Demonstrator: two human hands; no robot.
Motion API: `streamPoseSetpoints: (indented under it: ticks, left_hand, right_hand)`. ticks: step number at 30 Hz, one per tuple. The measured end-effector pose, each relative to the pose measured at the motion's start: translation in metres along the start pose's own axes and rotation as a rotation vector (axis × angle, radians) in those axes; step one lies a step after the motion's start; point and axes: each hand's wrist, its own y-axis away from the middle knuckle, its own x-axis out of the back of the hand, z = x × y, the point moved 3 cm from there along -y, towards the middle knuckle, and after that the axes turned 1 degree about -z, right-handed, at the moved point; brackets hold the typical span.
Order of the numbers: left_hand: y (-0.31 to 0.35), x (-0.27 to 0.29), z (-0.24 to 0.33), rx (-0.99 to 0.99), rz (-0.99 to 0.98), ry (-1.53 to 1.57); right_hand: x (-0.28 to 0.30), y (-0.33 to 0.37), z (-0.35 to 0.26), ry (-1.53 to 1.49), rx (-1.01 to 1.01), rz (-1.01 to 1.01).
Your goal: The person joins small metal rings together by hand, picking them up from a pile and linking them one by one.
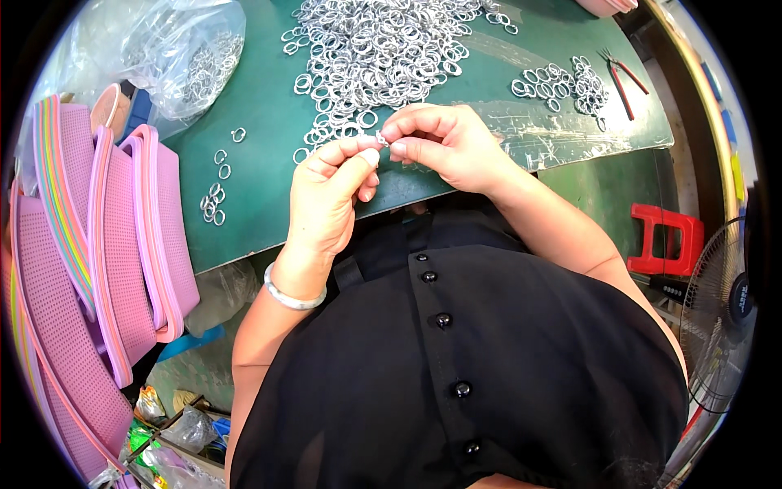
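Note:
My left hand and my right hand meet over the near edge of the green table. Fingertips of both pinch a small silvery metal piece, mostly covered by the fingers, so its full shape does not show. Just beyond them spreads a large heap of silvery metal rings, its nearest rings close to my left fingers. Several loose rings lie on the table to the left of my left hand. A smaller group of rings sits to the right, past my right hand.
Red-handled pliers lie at the table's right. A clear plastic bag of metal parts stands back left, beside stacked pink baskets. Off the table at right are a red stool and a fan.

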Motion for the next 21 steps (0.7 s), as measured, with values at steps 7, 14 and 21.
streamPoseSetpoints:
  ticks: [7,14,21]
  left_hand:
    - [0.0,-0.002,-0.001,-0.123,-0.035,-0.098]
    - [-0.001,0.0,-0.004,-0.179,0.036,-0.14]
    - [-0.004,0.005,-0.005,-0.046,0.009,0.016]
  right_hand:
    - [-0.004,0.005,-0.015,0.52,0.525,0.085]
    - [-0.008,0.01,-0.021,0.677,0.677,0.109]
    - [-0.004,0.011,-0.019,0.477,0.627,0.091]
